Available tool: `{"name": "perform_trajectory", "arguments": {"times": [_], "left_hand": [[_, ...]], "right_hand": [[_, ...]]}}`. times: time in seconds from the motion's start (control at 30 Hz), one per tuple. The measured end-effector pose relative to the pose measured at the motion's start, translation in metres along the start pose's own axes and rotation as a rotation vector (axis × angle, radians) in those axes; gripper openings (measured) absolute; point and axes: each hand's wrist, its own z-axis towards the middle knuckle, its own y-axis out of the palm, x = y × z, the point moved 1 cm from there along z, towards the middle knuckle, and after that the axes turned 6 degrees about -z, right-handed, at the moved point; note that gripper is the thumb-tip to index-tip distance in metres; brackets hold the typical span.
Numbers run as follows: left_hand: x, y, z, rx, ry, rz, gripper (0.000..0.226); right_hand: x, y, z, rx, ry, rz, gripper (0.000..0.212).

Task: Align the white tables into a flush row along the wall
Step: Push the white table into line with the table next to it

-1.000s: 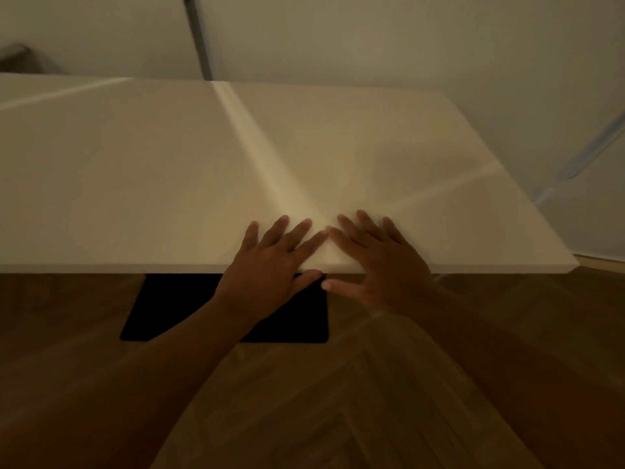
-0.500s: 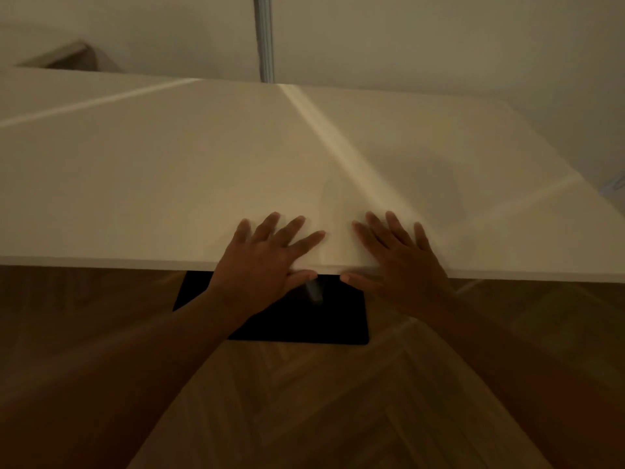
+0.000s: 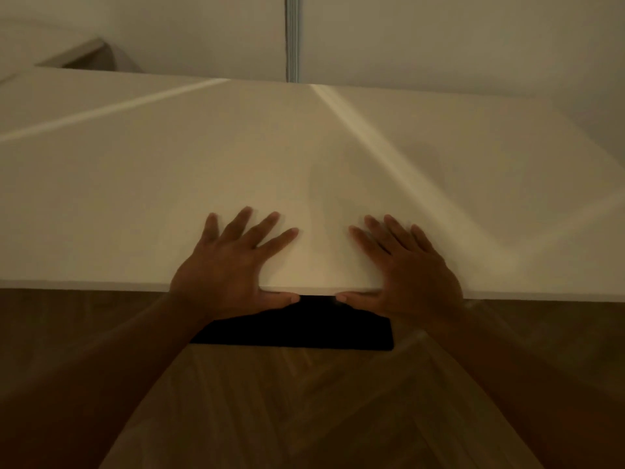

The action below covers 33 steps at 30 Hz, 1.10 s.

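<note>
White is the table (image 3: 169,181) under the left hand (image 3: 223,272) and right hand (image 3: 412,275), both grips wide.

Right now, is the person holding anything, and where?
Nothing gripped: left hand and right hand press flat on the white table, thumbs along its near edge.

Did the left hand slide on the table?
Yes. The left hand slid left, from the right end of the black base toward its left.
</note>
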Motion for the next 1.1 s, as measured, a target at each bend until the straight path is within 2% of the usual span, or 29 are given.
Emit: {"name": "perform_trajectory", "arguments": {"times": [0.5, 1.1], "left_hand": [[-0.005, 0.007, -0.001, 0.105, 0.085, 0.072, 0.096], [-0.017, 0.009, 0.003, 0.11, 0.091, 0.063, 0.094]], "right_hand": [[-0.005, -0.004, -0.007, 0.004, 0.069, 0.053, 0.106], [-0.013, -0.005, -0.003, 0.001, 0.125, 0.064, 0.107]]}}
